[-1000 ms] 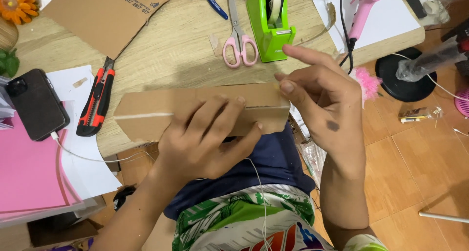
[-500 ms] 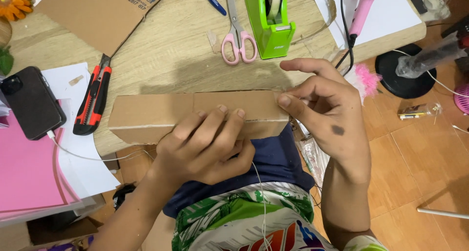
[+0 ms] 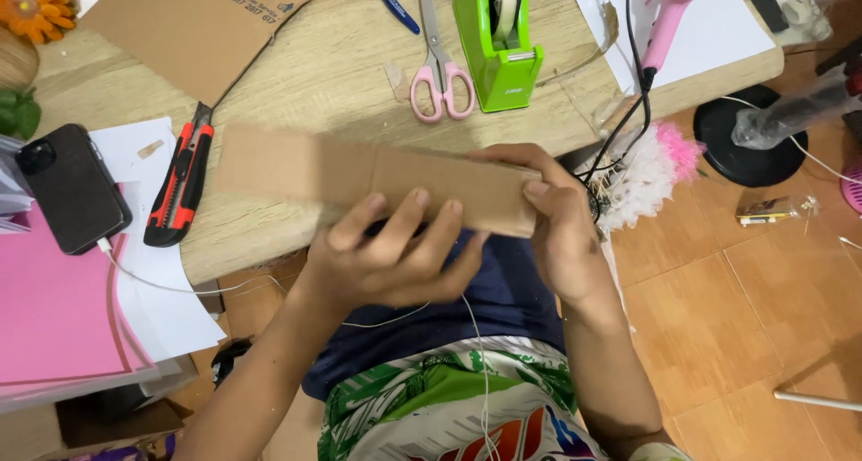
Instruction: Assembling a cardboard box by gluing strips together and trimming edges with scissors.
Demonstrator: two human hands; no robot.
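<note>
Two hands are on one long folded cardboard strip, and you hold it level over the near edge of the desk, above your lap. Your left hand comes up from below, its fingers spread and curled over the strip's lower edge near the middle. Your right hand clamps the right end, thumb on the front face, the other fingers wrapped behind. The left end sticks out free and is blurred.

As for progress, the strip looks already cut to length and carries at least one crease near its middle, so I judge the cutting and folding largely done. No tape or glue shows on it, and whether the seam is closed I cannot tell, so fixing the shape seems left to do.

Just beyond the strip's left end lies an orange-and-black utility knife, near the desk's front edge. Pink-handled scissors and a green tape dispenser sit further back, mid-desk. A pink glue gun rests on white paper at the far right corner, and a dark phone lies at the left edge.
</note>
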